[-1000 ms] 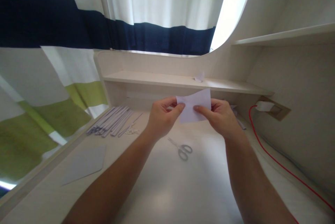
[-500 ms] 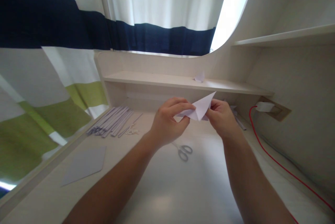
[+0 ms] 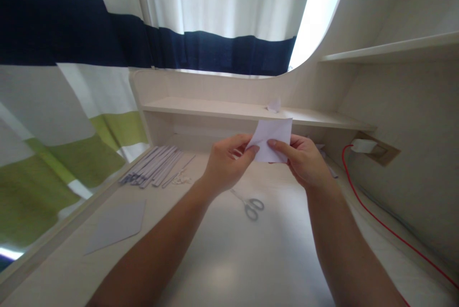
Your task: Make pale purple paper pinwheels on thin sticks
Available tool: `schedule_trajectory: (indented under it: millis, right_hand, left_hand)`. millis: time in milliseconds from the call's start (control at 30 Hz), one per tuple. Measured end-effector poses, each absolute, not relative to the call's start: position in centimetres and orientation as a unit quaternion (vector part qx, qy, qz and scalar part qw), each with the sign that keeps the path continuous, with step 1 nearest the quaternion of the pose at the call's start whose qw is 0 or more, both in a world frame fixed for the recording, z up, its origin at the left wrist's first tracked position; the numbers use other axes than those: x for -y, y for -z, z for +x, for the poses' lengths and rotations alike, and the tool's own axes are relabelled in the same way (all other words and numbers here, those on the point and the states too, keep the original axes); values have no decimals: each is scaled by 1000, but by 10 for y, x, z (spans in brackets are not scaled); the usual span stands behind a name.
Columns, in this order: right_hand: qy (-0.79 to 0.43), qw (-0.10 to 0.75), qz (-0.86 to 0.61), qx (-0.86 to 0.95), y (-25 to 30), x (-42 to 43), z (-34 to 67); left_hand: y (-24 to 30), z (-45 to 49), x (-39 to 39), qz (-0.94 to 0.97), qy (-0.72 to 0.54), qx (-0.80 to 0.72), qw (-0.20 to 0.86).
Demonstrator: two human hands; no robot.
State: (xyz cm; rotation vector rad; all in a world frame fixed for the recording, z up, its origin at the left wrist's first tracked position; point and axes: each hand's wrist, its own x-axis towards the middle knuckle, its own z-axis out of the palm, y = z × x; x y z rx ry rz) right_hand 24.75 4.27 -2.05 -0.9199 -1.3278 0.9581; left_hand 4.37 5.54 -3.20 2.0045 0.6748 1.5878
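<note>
A small, roughly square piece of folded white paper (image 3: 272,131) is held up above the desk between my two hands. My left hand (image 3: 229,158) pinches its lower left edge, thumb in front and fingers behind. On the right side, my right hand (image 3: 304,158) grips it with the thumb pressed flat on its face and the other fingers behind. Below the hands, a pair of scissors with grey handles (image 3: 253,207) lies on the desk, its blades partly hidden by my left wrist.
Several thin paper strips (image 3: 152,166) lie at the desk's left, beside small scraps (image 3: 182,179). A white sheet (image 3: 116,225) rests nearer me. A folded paper piece (image 3: 274,105) stands on the shelf (image 3: 215,108). At right, a red cable (image 3: 376,223) runs from a white plug (image 3: 363,146).
The paper has turned from a pointed, angled shape to a flat square facing me. My right thumb has moved onto its face. Both hands keep hold of it.
</note>
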Motion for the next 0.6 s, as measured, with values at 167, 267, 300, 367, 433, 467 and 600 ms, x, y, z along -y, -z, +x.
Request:
schedule_trajectory:
  millis: [167,267,300,367,433,467,600]
  right_hand:
    - [-395,578,-404,588,20,-40,248]
    - [-369,573,-412,606,17,-39,251]
    - [-363,576,-412,605,16,-40,252]
    - [-360,588,-412,596,15,-41,255]
    - [-364,597,-409,585,16,-42,256]
    - [-368,598,-407,584,16,-43,257]
    - [-374,581,-390,608,17,-43,258]
  left_hand:
    - [33,40,-64,700,-596,-255,299]
    - [32,35,-70,684,-602,-261,319]
    - [31,33,-72,680,-599,-264,331]
    - [29,30,-73,675,-590,-266,355]
    - [27,28,-73,673,-581,-259,377]
    - [26,28,-73,674,-576,-254,386]
    - [26,28,-74,680,-562,-242,404]
